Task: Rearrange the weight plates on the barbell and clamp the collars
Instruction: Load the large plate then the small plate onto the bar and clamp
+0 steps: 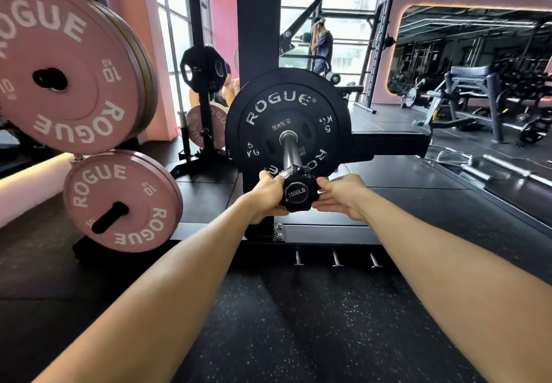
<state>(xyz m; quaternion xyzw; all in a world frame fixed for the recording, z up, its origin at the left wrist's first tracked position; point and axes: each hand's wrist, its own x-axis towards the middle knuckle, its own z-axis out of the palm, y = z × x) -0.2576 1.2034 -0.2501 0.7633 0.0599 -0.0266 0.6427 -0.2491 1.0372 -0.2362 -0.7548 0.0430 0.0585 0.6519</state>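
Left hand (267,192) and right hand (340,195) grip the collar (295,192) at sleeve end

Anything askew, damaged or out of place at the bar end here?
Only one thing: the collar sits at the tip of the bar sleeve, with bare sleeve between it and the black plates, so they are not clamped yet. The left hand and right hand hold it. The plates hang straight; no damage shows.
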